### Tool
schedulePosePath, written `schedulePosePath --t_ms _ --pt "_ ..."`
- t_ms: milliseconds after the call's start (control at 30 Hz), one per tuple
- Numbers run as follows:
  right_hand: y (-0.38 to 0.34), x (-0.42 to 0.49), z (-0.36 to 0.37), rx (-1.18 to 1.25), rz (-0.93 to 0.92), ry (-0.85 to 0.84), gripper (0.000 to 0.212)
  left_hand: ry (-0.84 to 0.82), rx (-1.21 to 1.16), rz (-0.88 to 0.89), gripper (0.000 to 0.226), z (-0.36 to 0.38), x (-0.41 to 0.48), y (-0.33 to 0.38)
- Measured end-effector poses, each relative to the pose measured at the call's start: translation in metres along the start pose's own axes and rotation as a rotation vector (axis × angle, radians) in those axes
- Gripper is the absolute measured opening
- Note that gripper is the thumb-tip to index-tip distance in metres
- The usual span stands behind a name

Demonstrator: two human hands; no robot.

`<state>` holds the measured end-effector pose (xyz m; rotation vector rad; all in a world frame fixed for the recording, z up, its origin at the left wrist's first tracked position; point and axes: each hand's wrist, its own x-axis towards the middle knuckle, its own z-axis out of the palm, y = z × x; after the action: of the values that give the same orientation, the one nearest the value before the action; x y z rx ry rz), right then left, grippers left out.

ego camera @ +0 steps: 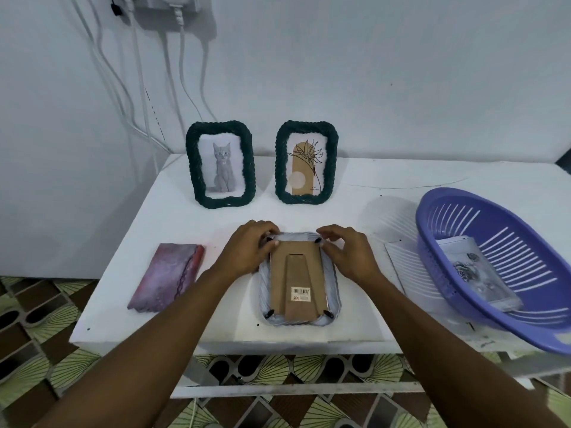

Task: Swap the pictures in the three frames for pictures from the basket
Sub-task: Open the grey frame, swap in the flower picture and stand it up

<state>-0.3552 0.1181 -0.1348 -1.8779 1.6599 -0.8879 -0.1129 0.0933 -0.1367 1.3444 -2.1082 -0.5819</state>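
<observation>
The frame [298, 282] is lying face down, lengthwise toward the wall [370, 88]. Left hand [247, 250] and right hand [347, 256] are pinching its far corners.

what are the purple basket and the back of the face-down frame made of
Purple slotted oval basket: likely moulded plastic, smooth, slightly glossy, with even slits. Brown backing board of the face-down frame: matte cardboard or fibreboard, flat and dull, bearing a barcode sticker; I cannot tell which.

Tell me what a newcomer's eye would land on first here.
The left hand and right hand grip the far corners of the face-down frame at the middle of the white table. Behind stand two dark green frames, the cat frame and the plant frame. The purple basket with pictures sits at right.
</observation>
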Motion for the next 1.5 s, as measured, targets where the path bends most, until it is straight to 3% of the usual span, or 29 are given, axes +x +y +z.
schedulePosePath --t_ms 500,700,933,1167,1500 --pt "-0.003 0.014 0.017 0.014 0.083 0.160 0.032 0.149 -0.100 -0.071 0.006 0.011 0.011 0.002" --pt "-0.001 0.000 0.007 0.085 0.034 0.107 0.035 0.120 -0.167 -0.146 0.029 0.009 -0.008 0.005" --pt "0.015 -0.086 -0.018 -0.078 -0.260 -0.034 0.020 -0.035 -0.095 0.064 0.039 -0.008 -0.109 0.017" --pt "0.009 -0.116 -0.020 -0.113 -0.256 -0.102 0.031 0.029 0.027 0.175 0.037 0.003 -0.131 0.023" --pt "0.007 -0.118 -0.017 -0.124 -0.259 -0.118 0.021 0.007 -0.059 0.193 0.025 0.003 -0.130 0.022"
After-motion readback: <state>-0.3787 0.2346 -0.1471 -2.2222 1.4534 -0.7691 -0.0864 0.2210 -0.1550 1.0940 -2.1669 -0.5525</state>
